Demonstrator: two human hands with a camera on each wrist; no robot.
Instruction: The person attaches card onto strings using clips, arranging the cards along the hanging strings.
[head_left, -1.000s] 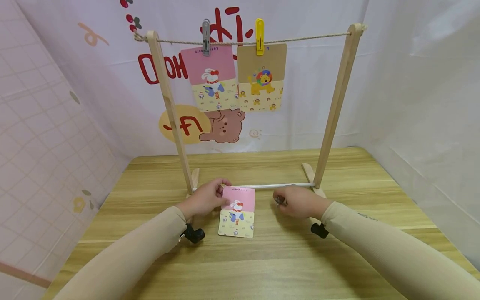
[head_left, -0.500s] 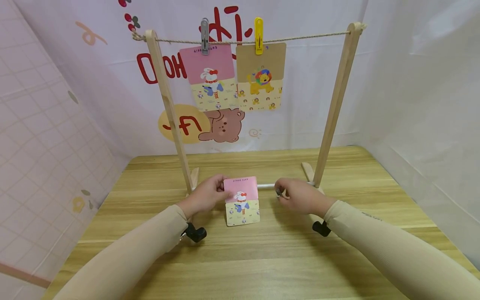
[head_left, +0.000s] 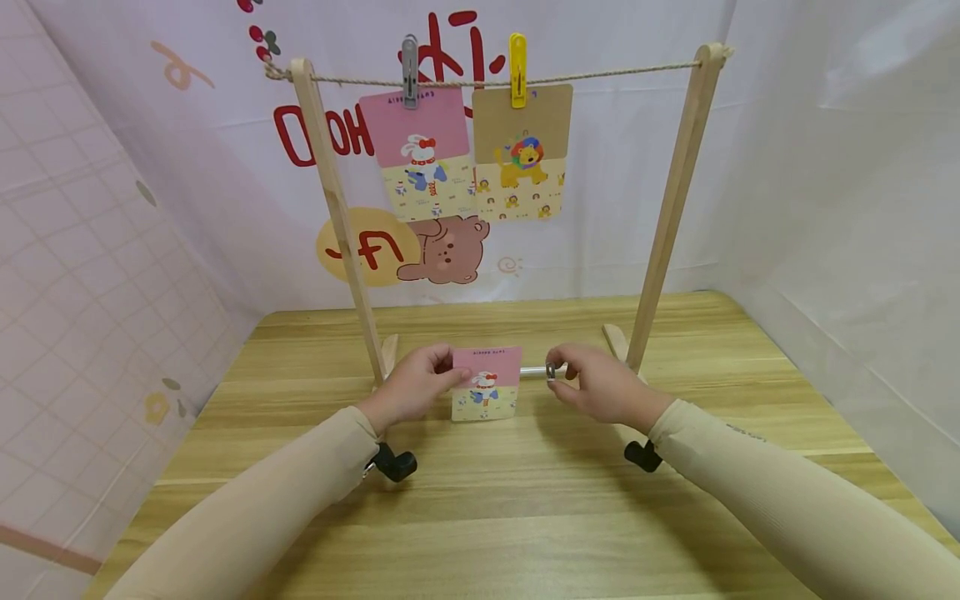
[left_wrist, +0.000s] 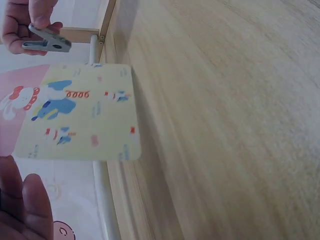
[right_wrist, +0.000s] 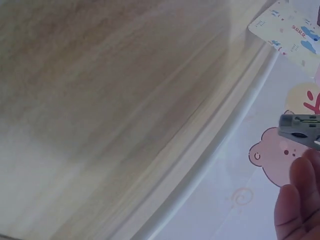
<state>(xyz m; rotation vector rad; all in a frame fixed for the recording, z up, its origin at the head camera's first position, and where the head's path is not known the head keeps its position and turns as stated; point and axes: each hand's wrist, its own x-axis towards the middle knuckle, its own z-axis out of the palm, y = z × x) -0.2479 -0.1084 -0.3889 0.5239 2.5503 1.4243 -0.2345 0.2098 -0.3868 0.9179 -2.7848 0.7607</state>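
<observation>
My left hand (head_left: 417,382) pinches the left edge of a pink and yellow rabbit card (head_left: 486,402), which is raised and tilted over the table. In the left wrist view the card (left_wrist: 85,112) shows its printed face, with the fingers at its edge. To its right, my right hand (head_left: 600,386) holds a grey clothespin (head_left: 551,372) between thumb and fingers. Seen from the left wrist, the arms of that clothespin (left_wrist: 49,42) are spread at the pinched end. A gap separates clothespin and card.
A wooden frame (head_left: 678,200) carries a rope (head_left: 615,77) across its top. From it hang another rabbit card (head_left: 420,158) under a grey clothespin (head_left: 409,73) and a lion card (head_left: 522,158) under a yellow clothespin (head_left: 517,71). A white rod (head_left: 533,369) joins the posts low down.
My left hand has lifted the rabbit card off the table and tilted it, shifting slightly right. My right hand has risen a little, and the clothespin now shows between its fingertips.
</observation>
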